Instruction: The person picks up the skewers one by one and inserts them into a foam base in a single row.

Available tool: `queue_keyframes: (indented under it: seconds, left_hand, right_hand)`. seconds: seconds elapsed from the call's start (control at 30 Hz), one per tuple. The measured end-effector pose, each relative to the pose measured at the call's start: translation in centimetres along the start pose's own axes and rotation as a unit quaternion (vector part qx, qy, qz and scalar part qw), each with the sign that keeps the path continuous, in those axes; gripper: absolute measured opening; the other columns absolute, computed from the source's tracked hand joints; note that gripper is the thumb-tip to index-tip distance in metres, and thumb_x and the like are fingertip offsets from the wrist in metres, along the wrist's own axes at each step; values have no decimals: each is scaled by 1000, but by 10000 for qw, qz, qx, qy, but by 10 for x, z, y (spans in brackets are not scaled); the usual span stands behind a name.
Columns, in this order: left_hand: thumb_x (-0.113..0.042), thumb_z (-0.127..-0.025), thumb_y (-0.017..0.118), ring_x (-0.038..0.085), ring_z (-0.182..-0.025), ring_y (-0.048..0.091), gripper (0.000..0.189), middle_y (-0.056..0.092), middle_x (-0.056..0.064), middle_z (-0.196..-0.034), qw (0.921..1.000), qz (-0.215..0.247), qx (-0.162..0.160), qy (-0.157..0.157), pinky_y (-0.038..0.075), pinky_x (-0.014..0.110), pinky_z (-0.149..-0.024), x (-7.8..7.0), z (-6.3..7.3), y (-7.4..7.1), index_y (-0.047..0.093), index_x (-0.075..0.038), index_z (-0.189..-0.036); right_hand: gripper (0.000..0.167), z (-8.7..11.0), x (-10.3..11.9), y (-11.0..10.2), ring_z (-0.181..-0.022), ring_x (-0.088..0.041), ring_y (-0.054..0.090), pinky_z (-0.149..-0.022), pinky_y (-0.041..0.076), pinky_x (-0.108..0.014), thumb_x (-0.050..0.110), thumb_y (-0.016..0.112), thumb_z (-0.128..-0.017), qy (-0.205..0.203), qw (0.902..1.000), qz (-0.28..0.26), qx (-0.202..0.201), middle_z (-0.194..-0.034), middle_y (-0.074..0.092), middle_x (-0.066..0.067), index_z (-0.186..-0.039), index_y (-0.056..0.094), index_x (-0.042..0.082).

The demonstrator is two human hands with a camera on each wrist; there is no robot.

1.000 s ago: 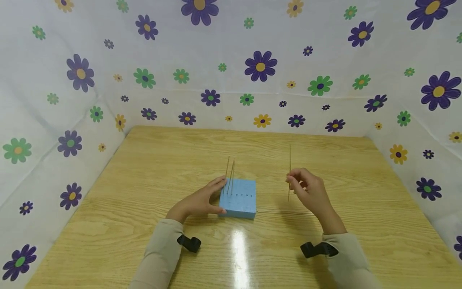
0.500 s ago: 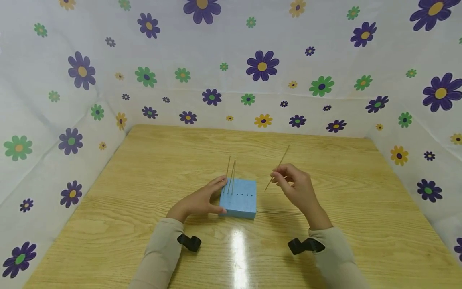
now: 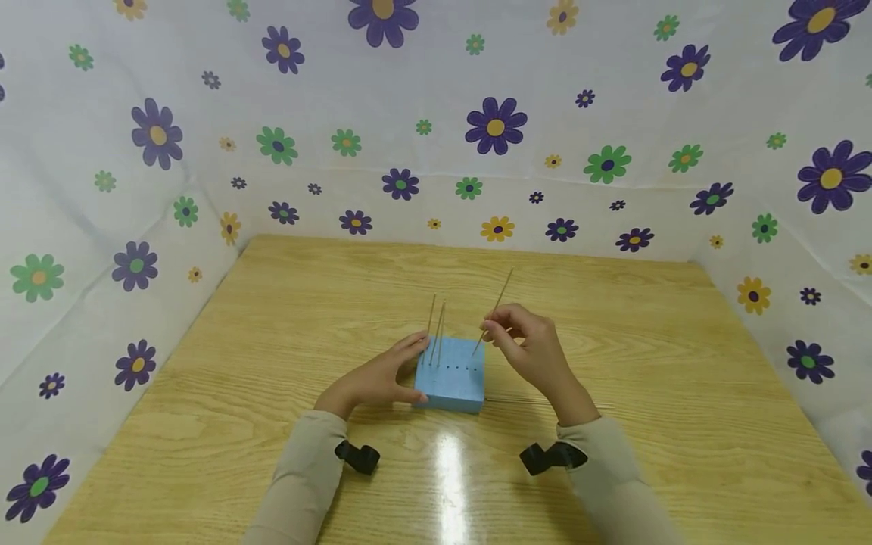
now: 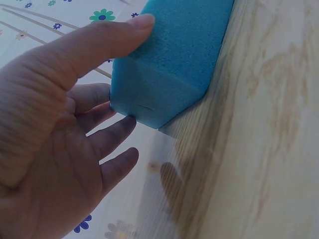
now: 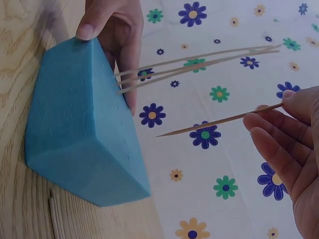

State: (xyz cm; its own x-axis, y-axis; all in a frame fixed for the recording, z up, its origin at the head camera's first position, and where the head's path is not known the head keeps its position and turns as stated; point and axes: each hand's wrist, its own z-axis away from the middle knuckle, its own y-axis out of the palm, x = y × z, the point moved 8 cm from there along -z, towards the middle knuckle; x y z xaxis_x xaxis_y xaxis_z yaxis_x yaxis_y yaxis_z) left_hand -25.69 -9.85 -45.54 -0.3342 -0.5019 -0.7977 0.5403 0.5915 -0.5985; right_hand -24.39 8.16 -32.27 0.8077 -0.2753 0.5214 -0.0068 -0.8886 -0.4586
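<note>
A light-blue foam block point(image 3: 453, 387) sits on the table, a row of small holes across its top. Three thin bamboo skewers point(image 3: 432, 318) stand in the left end of that row, leaning slightly. My left hand point(image 3: 375, 378) holds the block at its left side, thumb point(image 4: 142, 24) on the near face and fingers behind. Between thumb and fingertips, my right hand point(image 3: 530, 341) pinches another skewer point(image 5: 214, 123), tilted with its pointed tip down. That tip overlaps the block's right part in the head view; in the right wrist view it is apart from the top face.
Several more skewers point(image 3: 545, 401) lie on the wood-grain table point(image 3: 327, 303) to the right of the block. A white cloth point(image 3: 436, 76) with printed flowers encloses the back and sides of the table.
My right hand has moved left with its skewer, from right of the block to over its right part; the skewer has gone from upright to tilted. My left hand and the block stay put.
</note>
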Motion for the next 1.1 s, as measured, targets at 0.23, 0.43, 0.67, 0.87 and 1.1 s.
queue_keyframes:
  seconds: [0.23,0.43,0.67,0.87,1.1]
  left_hand:
    - [-25,-82,76,28,-144,6,94,5,5,-159,10000,-27,-36,28,20,50,-112,1,-1,0,16,-9,-153]
    - [-25,-82,76,27,-144,7,94,6,4,-159,10000,-66,-56,7,20,50,-112,1,-1,-1,16,-9,-153]
    - [-26,-82,76,28,-144,7,93,6,4,-159,10000,-54,-52,-6,20,50,-112,3,-1,1,16,-10,-153]
    - [-26,-82,76,27,-144,6,94,6,4,-159,10000,-45,-59,-4,20,50,-112,4,-1,1,17,-10,-153]
    - [-24,-82,76,26,-144,5,94,5,4,-159,10000,-23,-48,-7,19,49,-113,2,-1,-1,16,-10,-153]
  right_hand:
    - [12,-14,27,9,-59,-29,64,-51,54,-35,-20,64,-78,84,9997,-37,204,-72,65,-20,-84,59,-11]
    - [9,-12,14,22,-61,-29,65,-51,54,-36,-18,63,-80,210,9990,-169,365,-74,66,-20,-84,60,-10]
    - [9,-1,-14,38,-63,-24,66,-53,54,-32,-13,64,-83,436,9973,-309,499,-77,68,-14,-87,62,-5]
    - [5,2,-19,42,-64,-20,66,-55,54,-25,-4,64,-87,440,9969,-348,560,-78,68,-11,-87,62,0]
    - [4,13,-28,55,-65,-18,65,-54,53,-25,-3,64,-87,533,9944,-269,874,-76,67,-9,-87,63,1]
